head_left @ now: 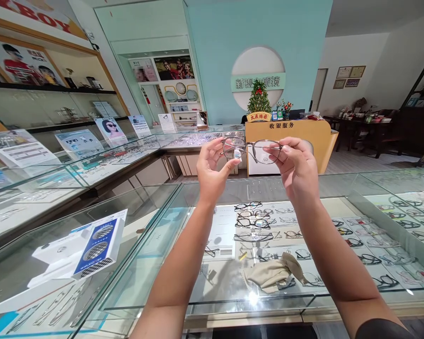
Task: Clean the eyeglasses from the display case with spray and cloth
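Note:
Both arms stretch forward over a glass display case, holding up a pair of eyeglasses [265,140] with a thin dark frame and clear lenses. My left hand [214,167] grips the left side of the frame, thumb below and fingers curled behind. A small white tag [237,153] hangs by the left lens. At the other end, my right hand [298,165] pinches the right side between thumb and fingers. Below on the glass top lies a crumpled beige cloth [268,274].
Several rows of eyeglasses [252,222] lie inside the glass case [212,188] beneath my arms. A blue and white lens display card [97,245] stands at left. Beyond is a yellow cashier counter [304,141] with a small decorated tree [259,100]. More glass cases [120,157] run along the left.

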Demonstrator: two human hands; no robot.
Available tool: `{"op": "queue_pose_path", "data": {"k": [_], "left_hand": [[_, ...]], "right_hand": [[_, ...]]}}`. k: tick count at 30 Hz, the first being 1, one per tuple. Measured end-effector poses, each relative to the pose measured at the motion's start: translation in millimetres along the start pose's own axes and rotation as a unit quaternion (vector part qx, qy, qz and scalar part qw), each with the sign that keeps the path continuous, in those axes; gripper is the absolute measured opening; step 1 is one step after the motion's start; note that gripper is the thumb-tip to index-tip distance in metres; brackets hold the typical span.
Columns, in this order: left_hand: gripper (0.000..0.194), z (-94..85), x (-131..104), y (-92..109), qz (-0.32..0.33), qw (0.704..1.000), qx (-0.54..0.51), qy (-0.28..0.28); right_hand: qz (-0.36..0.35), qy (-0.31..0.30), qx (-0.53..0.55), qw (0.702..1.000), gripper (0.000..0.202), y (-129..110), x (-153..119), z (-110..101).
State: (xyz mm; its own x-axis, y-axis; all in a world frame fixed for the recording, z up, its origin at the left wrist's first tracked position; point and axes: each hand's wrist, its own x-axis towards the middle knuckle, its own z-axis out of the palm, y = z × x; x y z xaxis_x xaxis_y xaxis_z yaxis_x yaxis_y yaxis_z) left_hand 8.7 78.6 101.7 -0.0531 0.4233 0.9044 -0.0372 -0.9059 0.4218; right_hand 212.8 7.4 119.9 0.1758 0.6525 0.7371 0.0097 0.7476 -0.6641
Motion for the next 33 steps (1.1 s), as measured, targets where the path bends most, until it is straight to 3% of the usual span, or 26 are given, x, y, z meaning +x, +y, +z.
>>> {"op": "queue_pose_path", "data": {"k": [3, 7, 10, 13, 21, 26, 28, 29, 32, 33], "left_hand": [[0.068, -1.4, 0.7, 2.3, 0.006, 1.000, 0.011, -0.013], [0.066, -6.5, 1.6, 10.0, 0.039, 0.998, 0.044, -0.028], [0.067, -8.9, -0.1, 20.5, 0.036, 0.992, 0.087, -0.089], [0.070, -7.7, -3.1, 30.4, 0.027, 0.985, 0.099, -0.142], [0.082, -6.7, -2.3, 40.2, -0.028, 0.982, 0.067, -0.176], [0.084, -11.7, 2.9, 50.3, -0.016, 0.971, 0.081, -0.224], [0.084, -9.2, -1.9, 51.5, -0.023, 0.974, 0.113, -0.194], [0.081, -6.6, -7.8, 51.3, -0.032, 0.979, 0.130, -0.154], [0.055, 5.3, -39.9, 48.6, -0.074, 0.986, 0.150, -0.017], [0.047, 9.7, -53.8, 47.0, -0.099, 0.984, 0.146, -0.003]], "right_hand": [[0.003, 0.006, -0.008, 1.000, 0.024, 2.7, 2.1, -4.3], [-0.075, 0.044, -0.093, 0.992, 0.019, -6.9, 3.9, -16.6], [-0.095, -0.051, -0.217, 0.970, 0.015, -18.2, 3.3, -23.7], [-0.073, -0.146, -0.236, 0.958, 0.015, -21.4, 3.6, -25.6], [0.045, -0.247, -0.161, 0.954, 0.037, -9.5, 12.8, -36.0], [0.103, -0.284, -0.080, 0.950, 0.037, -7.7, 14.4, -39.6], [0.113, -0.277, -0.065, 0.952, 0.037, -5.0, 10.1, -36.8], [0.112, -0.263, -0.069, 0.956, 0.038, -2.4, 5.9, -34.3], [0.075, -0.192, -0.123, 0.971, 0.035, 10.0, -15.7, -23.6], [0.055, -0.164, -0.154, 0.973, 0.032, 15.2, -25.4, -19.6]]}}
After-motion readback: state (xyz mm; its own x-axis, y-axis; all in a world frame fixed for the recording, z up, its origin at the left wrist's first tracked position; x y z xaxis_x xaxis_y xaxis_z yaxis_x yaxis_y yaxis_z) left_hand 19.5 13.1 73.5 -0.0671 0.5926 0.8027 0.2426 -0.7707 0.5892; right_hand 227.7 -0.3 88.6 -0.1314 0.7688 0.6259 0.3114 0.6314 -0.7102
